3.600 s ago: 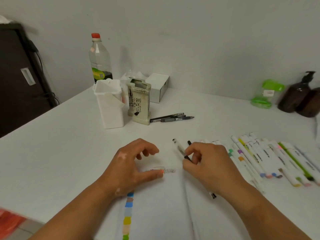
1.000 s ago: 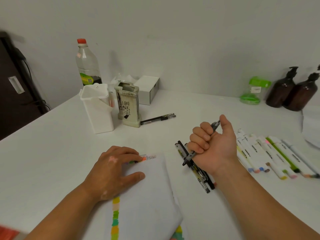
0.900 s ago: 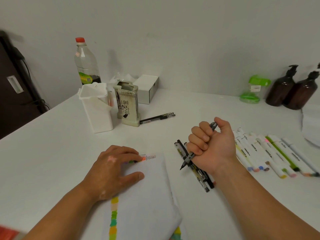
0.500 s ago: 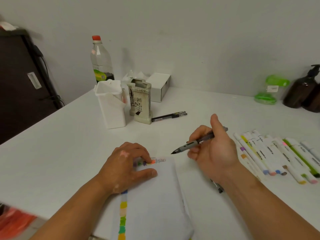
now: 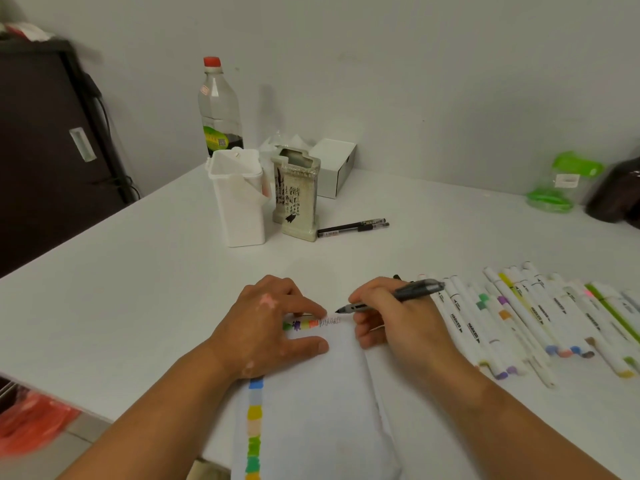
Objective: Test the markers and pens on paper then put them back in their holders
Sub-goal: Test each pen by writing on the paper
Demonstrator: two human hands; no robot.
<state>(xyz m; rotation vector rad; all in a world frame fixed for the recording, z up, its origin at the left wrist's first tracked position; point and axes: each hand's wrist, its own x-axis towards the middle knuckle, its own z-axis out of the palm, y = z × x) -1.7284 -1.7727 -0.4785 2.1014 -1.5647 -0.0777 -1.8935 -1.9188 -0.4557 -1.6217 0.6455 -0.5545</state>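
Two hands (image 5: pixel 273 327) work close together near the front of the white desk (image 5: pixel 138 289). The left one lies flat on a sheet of paper (image 5: pixel 311 410) with its fingers spread and straight, pressing the far left corner down. The right hand (image 5: pixel 398 323) is curled round a dark grey pen (image 5: pixel 391 299), held in a writing grip between thumb and forefinger. The pen's tip points left and sits just beside a small black scribble (image 5: pixel 330 320) at the far edge of the sheet; whether the tip touches the paper I cannot tell. A column of coloured swatches (image 5: pixel 254 434) runs down the sheet's left side, and more swatches show beside the left fingertips. Right of the writing hand, many white-barrelled markers (image 5: pixel 519 317) lie side by side on the desk, their coloured ends toward the front. Further back stand a white plastic holder (image 5: pixel 239 199) and, just beside it, a pale ceramic holder (image 5: pixel 298 195) with black script. Two black pens (image 5: pixel 353 226) lie on the desk against the ceramic holder's base. Behind these are a clear bottle (image 5: pixel 220 109) with a red cap and a white box (image 5: pixel 337 171). A green container (image 5: pixel 561 183) and a brown bottle (image 5: pixel 616 192) are at the far right, blurred. A dark cabinet (image 5: pixel 45 150) stands left of the desk.
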